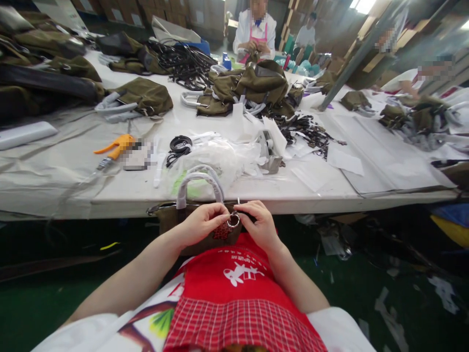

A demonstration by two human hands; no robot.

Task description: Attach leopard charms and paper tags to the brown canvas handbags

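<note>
Behind the red apron (244,274) at the bottom centre, the forearms slant inward from the lower left and lower right, wrists bent, and meet mid-frame, where the left hand (203,224) and right hand (259,225) each pinch a silver metal ring (233,226) between thumb and fingertips from opposite sides. The ring sits in front of an olive handbag (169,218) with wrapped grey handles, upright against the edge of the white worktable (120,198). Farther back lie an orange air blow gun (119,145) at centre left and piled olive bags (262,83) at upper centre, before a co-worker in a pink apron.
</note>
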